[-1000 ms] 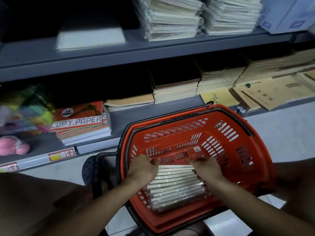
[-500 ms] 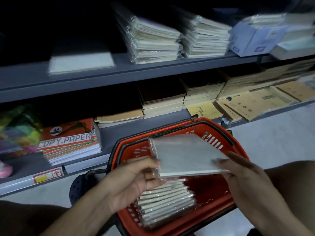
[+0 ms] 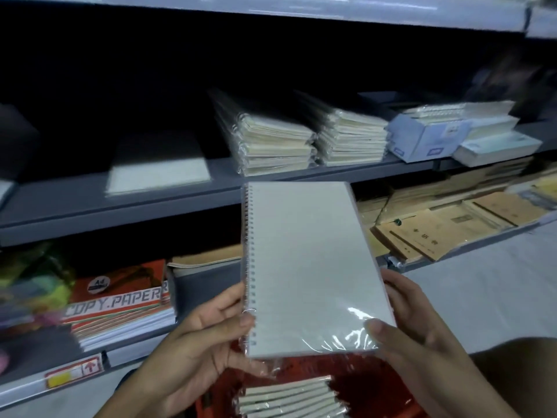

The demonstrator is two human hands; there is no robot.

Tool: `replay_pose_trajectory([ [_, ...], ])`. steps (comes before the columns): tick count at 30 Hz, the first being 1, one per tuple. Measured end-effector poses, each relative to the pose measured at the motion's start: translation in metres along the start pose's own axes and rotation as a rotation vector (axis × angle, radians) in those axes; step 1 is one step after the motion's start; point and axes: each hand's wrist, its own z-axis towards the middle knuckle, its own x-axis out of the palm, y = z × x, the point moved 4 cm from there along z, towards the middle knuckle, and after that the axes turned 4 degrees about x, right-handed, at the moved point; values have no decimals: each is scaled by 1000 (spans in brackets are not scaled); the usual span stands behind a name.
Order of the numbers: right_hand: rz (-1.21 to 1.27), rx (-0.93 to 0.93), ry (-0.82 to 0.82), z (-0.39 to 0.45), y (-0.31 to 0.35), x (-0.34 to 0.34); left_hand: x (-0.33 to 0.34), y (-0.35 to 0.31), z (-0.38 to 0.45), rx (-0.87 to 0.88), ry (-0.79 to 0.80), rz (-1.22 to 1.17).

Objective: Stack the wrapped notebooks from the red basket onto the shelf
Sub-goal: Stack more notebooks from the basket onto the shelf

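I hold a plastic-wrapped spiral notebook [image 3: 307,267] upright in front of the grey shelf [image 3: 120,203]. My left hand [image 3: 208,336] grips its spiral edge, thumb on the cover. My right hand [image 3: 413,324] grips the lower right edge. Below, the red basket [image 3: 376,384] holds several more wrapped notebooks [image 3: 289,396] lying in a row. Two stacks of wrapped notebooks [image 3: 301,140] sit on the shelf just above the held one.
A flat pale pack [image 3: 159,173] lies on the shelf left of the stacks, blue-white boxes [image 3: 431,137] to the right. The lower shelf carries copy paper reams [image 3: 120,300], brown ledgers [image 3: 446,227] and colourful items [image 3: 33,282] at far left.
Both hands took one wrapped notebook out of the basket and raised it from lying flat over the basket to upright before the shelf. The view tilted upward.
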Motion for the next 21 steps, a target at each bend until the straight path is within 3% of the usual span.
replay_pose_trajectory([
  [8,-129,-172,181,39,10,54,-34,-41,-10,194,-100,82],
  [13,-179,-271,287,78,30,110,-63,-85,-20,348,-268,126],
  [21,-179,-193,297,160,38,196,-110,-158,-19,486,-563,145],
])
